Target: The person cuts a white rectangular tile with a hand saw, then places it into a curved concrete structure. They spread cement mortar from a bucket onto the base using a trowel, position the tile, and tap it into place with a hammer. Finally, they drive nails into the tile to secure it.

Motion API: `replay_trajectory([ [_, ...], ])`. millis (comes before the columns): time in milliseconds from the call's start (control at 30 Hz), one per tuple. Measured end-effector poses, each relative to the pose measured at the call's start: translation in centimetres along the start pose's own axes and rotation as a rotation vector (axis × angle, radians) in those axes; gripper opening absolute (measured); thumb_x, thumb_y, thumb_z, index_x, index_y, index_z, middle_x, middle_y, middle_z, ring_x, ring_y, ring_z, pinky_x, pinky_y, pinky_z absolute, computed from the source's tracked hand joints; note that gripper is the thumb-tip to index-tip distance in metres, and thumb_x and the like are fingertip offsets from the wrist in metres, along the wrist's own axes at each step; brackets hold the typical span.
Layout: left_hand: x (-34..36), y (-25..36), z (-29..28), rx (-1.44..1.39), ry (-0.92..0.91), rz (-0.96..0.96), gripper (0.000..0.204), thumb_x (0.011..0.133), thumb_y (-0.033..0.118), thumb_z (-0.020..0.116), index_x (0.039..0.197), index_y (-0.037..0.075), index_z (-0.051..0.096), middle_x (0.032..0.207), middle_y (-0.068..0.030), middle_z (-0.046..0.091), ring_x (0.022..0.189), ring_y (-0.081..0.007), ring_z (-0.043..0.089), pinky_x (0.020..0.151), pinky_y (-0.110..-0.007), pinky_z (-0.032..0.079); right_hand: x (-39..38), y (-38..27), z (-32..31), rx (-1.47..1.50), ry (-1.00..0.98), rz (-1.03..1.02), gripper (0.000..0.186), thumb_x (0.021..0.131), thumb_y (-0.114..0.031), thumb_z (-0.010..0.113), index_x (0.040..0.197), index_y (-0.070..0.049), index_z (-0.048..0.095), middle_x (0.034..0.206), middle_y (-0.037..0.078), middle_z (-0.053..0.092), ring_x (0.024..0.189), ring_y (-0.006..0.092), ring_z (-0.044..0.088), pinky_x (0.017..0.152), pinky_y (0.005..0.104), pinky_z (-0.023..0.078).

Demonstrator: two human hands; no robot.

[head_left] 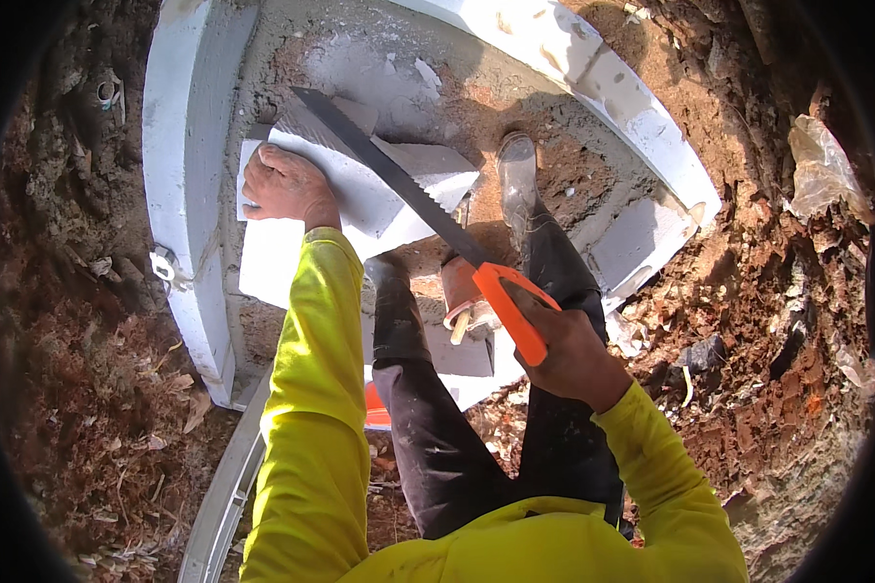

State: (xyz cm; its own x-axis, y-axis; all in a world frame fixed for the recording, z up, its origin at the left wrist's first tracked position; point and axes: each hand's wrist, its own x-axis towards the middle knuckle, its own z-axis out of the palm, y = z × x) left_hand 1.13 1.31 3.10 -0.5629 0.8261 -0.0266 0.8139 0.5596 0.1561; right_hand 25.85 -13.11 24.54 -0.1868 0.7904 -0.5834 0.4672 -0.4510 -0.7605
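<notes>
My right hand (pixel 572 358) is wrapped round the orange handle of a handsaw (pixel 399 178). Its long dark toothed blade points up and left, passing over the white blocks. With its fingers curled over the upper left part of a white block (pixel 360 199), my left hand (pixel 290 185) holds that block. Another angular white piece (pixel 433 175) lies right beside it, under the blade. Whether the teeth touch the block cannot be made out from here.
White block walls stand at the left (pixel 180 175) and the upper right (pixel 642 107), curved by the lens. A reddish tool or container with a wooden handle (pixel 460 325) lies between my boots. A long metal bar (pixel 226 486) lies lower left, clear plastic (pixel 826 170) at right, on rough earth.
</notes>
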Motion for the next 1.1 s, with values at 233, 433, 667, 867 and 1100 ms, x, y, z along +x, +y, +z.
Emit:
replay_trajectory([
  [233, 0.2, 0.1, 0.0, 0.015, -0.021, -0.025, 0.046, 0.101, 0.038, 0.033, 0.108, 0.013, 0.071, 0.118, -0.0039, 0.067, 0.114, -0.0293, 0.055, 0.109, -0.060, 0.021, 1.2, 1.0, 1.0, 0.009, -0.040, 0.010, 0.068, 0.076, -0.003, 0.067, 0.140, 0.002, 0.046, 0.101, 0.024, 0.066, 0.096, 0.0433, 0.064, 0.085, 0.0469, 0.054],
  [433, 0.0, 1.2, 0.0, -0.024, -0.008, 0.008, 0.042, 0.098, 0.035, 0.037, 0.104, 0.014, 0.072, 0.113, -0.0036, 0.068, 0.113, -0.0294, 0.056, 0.110, -0.061, 0.020, 5.0, 4.7, 1.2, -0.008, -0.056, 0.066, 0.068, 0.078, -0.004, 0.065, 0.144, -0.004, 0.046, 0.086, 0.020, 0.067, 0.079, 0.0412, 0.065, 0.075, 0.0444, 0.054],
  [667, -0.4, 0.4, -0.4, -0.066, 0.058, 0.022, 0.029, 0.096, 0.030, 0.046, 0.101, 0.016, 0.071, 0.106, -0.0030, 0.066, 0.112, -0.0254, 0.055, 0.111, -0.063, 0.018, -3.6, 1.2, -0.8, 0.111, 0.087, 0.127, 0.052, 0.088, -0.003, 0.065, 0.138, 0.003, 0.052, 0.084, 0.006, 0.068, 0.065, 0.0098, 0.056, 0.062, 0.0263, 0.050],
  [867, -0.4, 0.2, -0.6, -0.118, 0.062, -0.001, 0.028, 0.095, 0.034, 0.051, 0.101, 0.016, 0.071, 0.102, -0.0027, 0.066, 0.109, -0.0261, 0.055, 0.111, -0.064, 0.017, -3.9, 0.0, -0.2, 0.061, 0.114, 0.012, 0.050, 0.089, -0.005, 0.067, 0.136, 0.004, 0.054, 0.069, 0.003, 0.058, 0.059, 0.0063, 0.051, 0.055, 0.0234, 0.046],
  [1100, -0.3, 0.3, -0.9, -0.127, 0.059, -0.004, 0.035, 0.091, 0.044, 0.057, 0.101, 0.013, 0.071, 0.102, -0.0042, 0.066, 0.110, -0.0274, 0.055, 0.112, -0.064, 0.016, -2.7, 0.1, -1.1, 0.000, 0.010, -0.013, 0.048, 0.088, -0.004, 0.067, 0.134, 0.002, 0.057, 0.068, 0.004, 0.056, 0.057, 0.0058, 0.048, 0.054, 0.0235, 0.045],
])
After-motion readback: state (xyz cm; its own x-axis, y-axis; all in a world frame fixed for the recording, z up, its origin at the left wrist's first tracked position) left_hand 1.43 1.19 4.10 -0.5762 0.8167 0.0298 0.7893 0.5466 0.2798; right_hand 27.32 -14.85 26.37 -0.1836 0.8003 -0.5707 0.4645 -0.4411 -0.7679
